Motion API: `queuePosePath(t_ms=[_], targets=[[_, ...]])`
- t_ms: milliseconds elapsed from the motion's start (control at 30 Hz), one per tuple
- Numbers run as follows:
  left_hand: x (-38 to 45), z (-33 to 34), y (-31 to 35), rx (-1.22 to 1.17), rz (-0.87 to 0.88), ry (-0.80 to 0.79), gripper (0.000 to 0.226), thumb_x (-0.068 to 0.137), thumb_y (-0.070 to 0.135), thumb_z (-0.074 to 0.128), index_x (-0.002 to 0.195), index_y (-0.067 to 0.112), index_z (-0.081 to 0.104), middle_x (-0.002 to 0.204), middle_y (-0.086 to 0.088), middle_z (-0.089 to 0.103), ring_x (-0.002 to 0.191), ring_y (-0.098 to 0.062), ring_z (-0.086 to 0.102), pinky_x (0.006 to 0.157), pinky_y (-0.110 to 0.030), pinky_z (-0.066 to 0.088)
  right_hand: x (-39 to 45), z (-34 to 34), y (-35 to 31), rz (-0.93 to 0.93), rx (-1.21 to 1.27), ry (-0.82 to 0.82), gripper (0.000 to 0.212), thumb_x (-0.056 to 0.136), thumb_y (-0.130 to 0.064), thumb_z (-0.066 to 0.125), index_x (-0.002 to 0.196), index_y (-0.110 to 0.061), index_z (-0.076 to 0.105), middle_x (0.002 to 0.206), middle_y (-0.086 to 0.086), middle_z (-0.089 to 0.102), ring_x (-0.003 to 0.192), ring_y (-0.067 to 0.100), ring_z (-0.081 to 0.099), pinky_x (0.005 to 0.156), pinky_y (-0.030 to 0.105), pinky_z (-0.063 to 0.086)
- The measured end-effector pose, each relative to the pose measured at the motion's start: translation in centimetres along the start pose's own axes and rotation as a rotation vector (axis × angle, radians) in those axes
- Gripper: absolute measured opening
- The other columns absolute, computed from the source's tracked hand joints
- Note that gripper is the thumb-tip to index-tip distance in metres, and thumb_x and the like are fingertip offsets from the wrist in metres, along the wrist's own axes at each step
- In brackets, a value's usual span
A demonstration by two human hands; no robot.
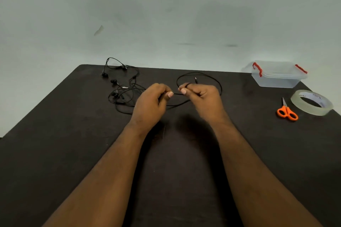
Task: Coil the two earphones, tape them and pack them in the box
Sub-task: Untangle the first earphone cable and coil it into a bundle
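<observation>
Pinching a short taut run of black cable [176, 94] between thumb and curled fingers, the left hand [151, 103] and right hand [201, 96] sit close together above the bench [73, 153]. Behind the right fingers [183, 90] the cable swings out in one wide loop, its plug [195, 80] lying inside; left of the left fingers it runs into a loose tangle [121, 88] of earbuds and cord, where the second earphone seems to lie. Coiling looks barely begun; the next move likely calls for winding even turns while drawing slack free of that tangle. Far right of the fingers, the box [276, 75] stands lidded, apparently empty, with tape [311, 102] and scissors [287, 111] nearer.
</observation>
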State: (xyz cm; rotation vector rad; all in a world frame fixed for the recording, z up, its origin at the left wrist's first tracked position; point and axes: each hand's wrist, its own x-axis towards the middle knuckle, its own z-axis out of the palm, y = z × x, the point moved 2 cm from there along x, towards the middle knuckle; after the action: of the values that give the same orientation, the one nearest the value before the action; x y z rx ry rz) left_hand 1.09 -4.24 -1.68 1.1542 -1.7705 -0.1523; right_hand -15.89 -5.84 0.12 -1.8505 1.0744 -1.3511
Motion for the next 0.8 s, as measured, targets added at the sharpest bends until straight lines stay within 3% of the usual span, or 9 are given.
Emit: queuePosePath(t_ms=[100,200,267,367,533,633,800], targets=[[0.4,-0.1,-0.1,0.091,0.05,-0.043,0.007,0.092,0.018,0.062,0.088,0.014,0.065,0.081,0.006,0.052,0.072,-0.01,0.047,0.066,-0.024,0.038,-0.3,0.1,1.0,-0.002,-0.23,-0.112,0.017,0.088,-0.011,0.067,0.103,-0.009,0.074,0.103,-0.005,0.072,0.096,-0.007,0.062,0.086,0.008,0.046],[0.6,-0.3,-0.3,0.202,0.104,-0.051,0.01,0.092,0.024,0.061,0.087,0.018,0.065,0.085,0.004,0.058,0.079,-0.016,0.051,0.073,-0.027,0.038,-0.1,0.3,1.3,0.067,-0.225,-0.229,0.013,0.089,-0.015,0.067,0.084,-0.007,0.075,0.081,-0.001,0.072,0.069,-0.003,0.062,0.067,0.015,0.049],[0.8,-0.5,-0.3,0.259,0.126,-0.046,0.011,0.092,0.028,0.059,0.086,0.02,0.064,0.086,0.005,0.06,0.081,-0.018,0.051,0.073,-0.032,0.039,-0.3,0.7,1.3,0.205,-0.052,-0.311,0.016,0.09,-0.013,0.065,0.083,-0.002,0.074,0.076,0.015,0.07,0.066,0.009,0.063,0.067,0.026,0.056],[1.0,-0.6,0.0,0.199,0.139,-0.036,0.011,0.091,0.026,0.057,0.085,0.021,0.063,0.086,0.007,0.061,0.082,-0.017,0.054,0.076,-0.035,0.041,-1.1,1.0,0.4,0.435,0.32,-0.422,0.016,0.091,-0.009,0.062,0.099,0.001,0.071,0.086,0.016,0.073,0.076,0.016,0.07,0.069,0.024,0.058],[0.8,-0.3,1.1,-0.317,-0.058,-0.089,0.009,0.09,0.014,0.061,0.081,0.012,0.065,0.078,0.004,0.065,0.075,-0.005,0.059,0.069,-0.02,0.046,-1.7,0.6,-0.4,0.516,0.634,-0.626,0.022,0.089,-0.017,0.054,0.098,-0.005,0.071,0.077,0.011,0.071,0.067,0.016,0.069,0.061,0.023,0.056],[0.7,0.0,1.3,-0.412,-0.12,-0.122,0.016,0.093,0.012,0.057,0.083,0.002,0.065,0.077,-0.013,0.066,0.071,-0.01,0.058,0.066,-0.027,0.048,-1.7,1.1,-0.5,0.455,0.776,-0.588,0.023,0.09,-0.016,0.05,0.09,-0.008,0.072,0.075,0.007,0.07,0.066,0.015,0.068,0.064,0.025,0.056],[0.6,0.3,0.6,-0.335,-0.133,-0.164,0.015,0.093,0.001,0.051,0.091,0.006,0.066,0.076,0.01,0.062,0.07,0.003,0.057,0.065,-0.015,0.045,-1.2,1.5,-0.9,0.397,0.955,-0.393,0.023,0.095,-0.013,0.045,0.09,-0.009,0.068,0.085,0.01,0.071,0.077,0.018,0.069,0.073,0.029,0.057]])
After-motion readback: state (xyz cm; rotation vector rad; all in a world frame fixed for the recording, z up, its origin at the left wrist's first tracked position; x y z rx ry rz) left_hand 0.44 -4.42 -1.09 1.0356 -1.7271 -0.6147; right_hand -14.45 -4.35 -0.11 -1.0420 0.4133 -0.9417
